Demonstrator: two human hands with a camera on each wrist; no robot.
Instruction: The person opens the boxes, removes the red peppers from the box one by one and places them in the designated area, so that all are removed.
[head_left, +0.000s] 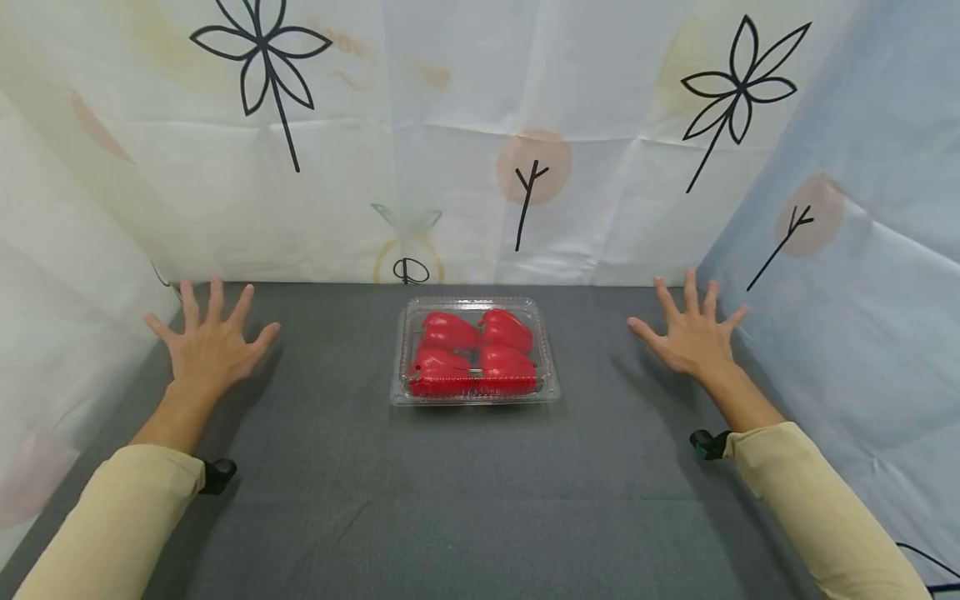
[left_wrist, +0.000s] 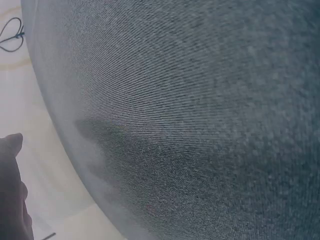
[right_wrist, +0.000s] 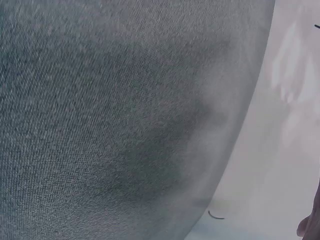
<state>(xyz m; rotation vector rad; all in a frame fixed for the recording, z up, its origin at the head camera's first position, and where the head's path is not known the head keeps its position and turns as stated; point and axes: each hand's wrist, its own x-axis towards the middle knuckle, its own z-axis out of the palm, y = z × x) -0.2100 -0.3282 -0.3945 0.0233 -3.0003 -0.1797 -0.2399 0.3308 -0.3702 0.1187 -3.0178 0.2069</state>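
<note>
A clear plastic clamshell box (head_left: 474, 400) sits on the grey tabletop in the head view, its lid down. Inside lie several red bell peppers (head_left: 507, 365), seen through the plastic in two rows. To the left of the box, my left hand (head_left: 210, 343) is spread with its fingers straight, holding nothing. On the other side, my right hand (head_left: 693, 333) is likewise spread, its palm bare of any object. Both hands are well apart from the box. Only part of the left hand (left_wrist: 11, 195) shows at the edge of the left wrist view.
Grey cloth (head_left: 480, 517) covers the table. White printed fabric (head_left: 465, 167) hangs along the back edge, with more fabric at the left and a bluish side panel (head_left: 862, 333) at the right. A dark cable (head_left: 926, 557) runs at the lower right corner.
</note>
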